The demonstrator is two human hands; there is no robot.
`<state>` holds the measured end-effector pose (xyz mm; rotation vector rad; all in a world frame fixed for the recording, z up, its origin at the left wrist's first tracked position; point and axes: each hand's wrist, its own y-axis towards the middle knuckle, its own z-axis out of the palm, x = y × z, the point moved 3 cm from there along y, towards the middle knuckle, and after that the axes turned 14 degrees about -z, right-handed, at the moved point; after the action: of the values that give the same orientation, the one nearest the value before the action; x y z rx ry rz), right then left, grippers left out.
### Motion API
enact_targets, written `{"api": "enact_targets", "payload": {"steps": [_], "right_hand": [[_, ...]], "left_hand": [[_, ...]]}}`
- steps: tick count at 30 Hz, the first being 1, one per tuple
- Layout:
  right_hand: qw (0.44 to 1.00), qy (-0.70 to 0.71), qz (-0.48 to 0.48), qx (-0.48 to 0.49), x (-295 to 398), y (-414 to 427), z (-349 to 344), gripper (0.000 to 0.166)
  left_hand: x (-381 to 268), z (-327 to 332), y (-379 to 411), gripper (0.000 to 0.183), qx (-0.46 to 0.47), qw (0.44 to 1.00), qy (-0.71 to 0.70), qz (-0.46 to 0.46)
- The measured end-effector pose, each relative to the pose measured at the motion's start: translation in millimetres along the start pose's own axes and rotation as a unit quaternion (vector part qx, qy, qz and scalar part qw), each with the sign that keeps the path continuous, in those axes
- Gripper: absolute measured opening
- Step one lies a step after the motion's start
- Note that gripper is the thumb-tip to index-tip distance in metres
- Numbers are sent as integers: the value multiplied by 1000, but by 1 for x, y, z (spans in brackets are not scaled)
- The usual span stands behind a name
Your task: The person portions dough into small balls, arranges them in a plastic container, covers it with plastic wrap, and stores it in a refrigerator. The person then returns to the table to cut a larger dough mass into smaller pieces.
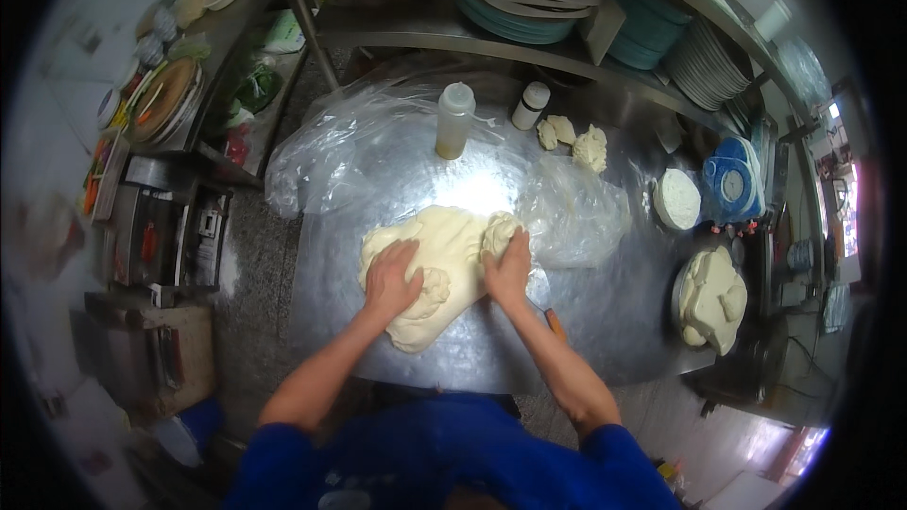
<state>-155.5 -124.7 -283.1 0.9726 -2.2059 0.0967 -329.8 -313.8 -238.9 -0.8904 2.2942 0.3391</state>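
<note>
A large mass of pale dough (446,241) lies on a metal worktable (333,326) in front of me. My left hand (391,280) rests on its left part, fingers spread, beside a smaller lump of dough (432,292) on top. At the right edge of the mass, my right hand (509,269) touches another rough lump (500,228), its thumb and fingers around the near side; whether it grips the lump cannot be told. A tool with an orange-brown handle (556,326) lies by my right forearm, its far part hardly visible.
Plastic sheeting (319,156) and a clear plastic bag (577,216) flank the dough. Beyond stand a squeeze bottle (455,120), a shaker (531,106) and dough pieces (589,147). On the right are a bowl of white powder (677,199), a dial scale (732,180) and a dough-filled basin (712,297).
</note>
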Motion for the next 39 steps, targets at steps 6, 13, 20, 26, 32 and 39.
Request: {"api": "enact_targets", "payload": {"steps": [6,13,20,26,32,39], "right_hand": [[970,-31,-156,182,48,-17,65,84],[959,-25,-177,220,54,8,72,103],[973,-2,-178,148,47,-5,61,96],[967,-22,-180,181,42,-86,22,88],[937,-61,-162,303,37,-127,-19,78],[995,89,51,-9,-126,-180,-131,58]], "left_hand": [[20,29,-29,60,67,990,116,52],[38,45,-18,76,112,983,137,59],[30,42,-16,78,113,976,161,90],[11,26,53,40,298,934,195,-32],[-191,156,108,70,147,966,54,204],[-202,305,124,63,223,868,355,268]]}}
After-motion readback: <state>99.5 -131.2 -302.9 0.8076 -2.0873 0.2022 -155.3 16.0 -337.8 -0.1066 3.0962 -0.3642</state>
